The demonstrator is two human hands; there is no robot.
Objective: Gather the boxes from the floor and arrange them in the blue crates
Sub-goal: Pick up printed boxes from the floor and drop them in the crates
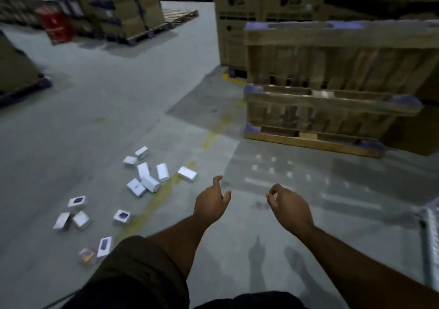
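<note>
head view: one camera, blurred by motion, looking down at the warehouse floor [118,99].
left hand [211,204]: hanging over bare floor, fingers loosely curled, holding nothing.
right hand [288,207]: thumb and forefinger nearly touching, pinching nothing that I can see.
boxes [145,178]: lying scattered left of both hands; one cluster straddling the yellow floor line [213,135], a second group nearer the person's left leg [142,273], and one box [104,247] just beside that leg.
blue crates: not showing here; can't tell where they are.
risk 1: stepping left could be kicking or crushing the box beside the leg, since it's sitting close to the feet.
risk 2: some boxes are leaning on each other, so grabbing one is likely tipping its neighbour.
risk 3: the blur is making a precise grab unreliable.
open room: wide bare floor ahead and to the left.
edges: stacked pallets [332,83] closing off the right front; a metal frame [427,237] crowding the right edge.
</note>
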